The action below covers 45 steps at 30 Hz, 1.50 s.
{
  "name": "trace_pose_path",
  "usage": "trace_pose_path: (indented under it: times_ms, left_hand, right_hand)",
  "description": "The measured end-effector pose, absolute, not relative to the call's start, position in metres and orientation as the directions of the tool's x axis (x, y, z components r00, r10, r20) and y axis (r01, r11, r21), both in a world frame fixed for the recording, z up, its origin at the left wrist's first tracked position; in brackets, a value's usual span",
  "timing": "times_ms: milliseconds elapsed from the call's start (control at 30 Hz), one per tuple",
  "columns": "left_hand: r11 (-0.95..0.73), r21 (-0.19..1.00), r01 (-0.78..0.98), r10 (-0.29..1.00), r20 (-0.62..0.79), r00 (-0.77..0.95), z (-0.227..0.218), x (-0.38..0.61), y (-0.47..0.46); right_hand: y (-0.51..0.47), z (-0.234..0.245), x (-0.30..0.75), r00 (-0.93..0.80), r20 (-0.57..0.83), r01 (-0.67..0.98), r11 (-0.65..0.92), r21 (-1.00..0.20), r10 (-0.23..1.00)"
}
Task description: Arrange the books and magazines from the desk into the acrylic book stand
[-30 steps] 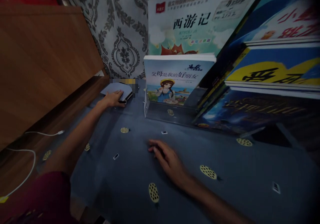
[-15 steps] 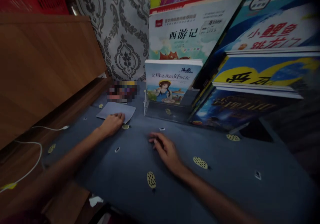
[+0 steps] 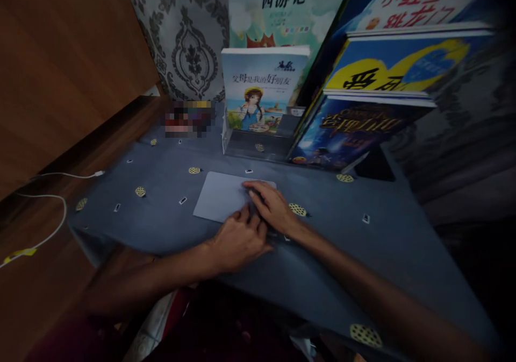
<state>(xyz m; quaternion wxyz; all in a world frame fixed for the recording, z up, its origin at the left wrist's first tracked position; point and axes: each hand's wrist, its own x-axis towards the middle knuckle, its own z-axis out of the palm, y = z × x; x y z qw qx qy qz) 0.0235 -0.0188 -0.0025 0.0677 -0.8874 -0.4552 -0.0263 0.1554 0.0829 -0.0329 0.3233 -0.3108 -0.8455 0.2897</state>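
Observation:
A thin grey-blue sheet [image 3: 220,195] lies flat on the dark blue patterned cloth [image 3: 161,190] in front of me. My left hand [image 3: 237,241] rests on the sheet's near edge with its fingers curled onto it. My right hand [image 3: 272,206] lies on the sheet's right part, fingers stretched flat and pressing down. The two hands touch each other over the sheet.
A picture book [image 3: 262,90] stands in a clear holder behind the sheet. Larger books [image 3: 387,66] lean at the right and back. A wooden panel [image 3: 60,66] rises at the left, with a white cable [image 3: 60,211] by it.
My left hand has dragged the sheet from the far left corner to the middle of the cloth, beside my right hand, which now rests on it. The view has tilted downward.

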Motion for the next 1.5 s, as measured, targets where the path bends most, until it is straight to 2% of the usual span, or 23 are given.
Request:
trace_pose_path:
  times_ms: [133, 300, 467, 633, 900, 1100, 1167, 1233, 1367, 1433, 1500]
  left_hand:
    - [-0.551, 0.021, 0.834, 0.825, 0.165, 0.540, -0.002, -0.016, -0.003]
    - [-0.313, 0.008, 0.950, 0.935, 0.177, 0.306, -0.007, -0.078, 0.029]
    - [-0.311, 0.021, 0.950, 0.925, 0.236, 0.298, -0.017, -0.095, 0.041]
    - [-0.333, 0.024, 0.943, 0.910, 0.269, 0.315, -0.024, -0.096, 0.040]
    - [-0.329, 0.041, 0.943, 0.912, 0.271, 0.306, -0.023, -0.096, 0.040]
    - [-0.306, 0.049, 0.951, 0.928, 0.237, 0.287, -0.018, -0.096, 0.041]
    - [-0.330, 0.029, 0.943, 0.923, 0.220, 0.316, -0.015, -0.092, 0.038]
    - [-0.437, 0.052, 0.898, 0.885, 0.202, 0.419, -0.011, -0.081, 0.031]
    - [-0.745, 0.182, 0.642, 0.667, 0.192, 0.719, -0.006, -0.047, 0.010]
    - [-0.812, 0.197, 0.549, 0.581, 0.186, 0.793, -0.005, -0.030, 0.004]
    - [-0.828, 0.186, 0.529, 0.556, 0.162, 0.815, -0.003, -0.017, 0.006]
  right_hand:
    - [0.079, -0.042, 0.159, -0.632, 0.384, 0.359, 0.693, -0.625, 0.673]
    - [0.074, -0.040, 0.157, -0.685, 0.350, 0.433, 0.744, -0.509, 0.639]
    - [0.071, -0.030, 0.134, -0.763, 0.267, 0.461, 0.785, -0.413, 0.589]
    - [0.069, -0.025, 0.097, -0.835, 0.208, 0.394, 0.817, -0.420, 0.509]
    - [0.080, -0.036, 0.172, -0.714, 0.208, 0.559, 0.724, -0.406, 0.668]
    - [0.092, -0.039, 0.220, -0.698, 0.180, 0.546, 0.678, -0.492, 0.693]
    - [0.094, -0.040, 0.221, -0.698, 0.181, 0.531, 0.670, -0.518, 0.693]
    - [0.095, -0.041, 0.220, -0.700, 0.184, 0.519, 0.668, -0.534, 0.690]
    - [0.095, -0.043, 0.219, -0.684, 0.196, 0.523, 0.659, -0.540, 0.703]
    - [0.095, -0.045, 0.220, -0.677, 0.207, 0.521, 0.659, -0.542, 0.706]
    - [0.094, -0.046, 0.221, -0.677, 0.218, 0.510, 0.662, -0.550, 0.703]
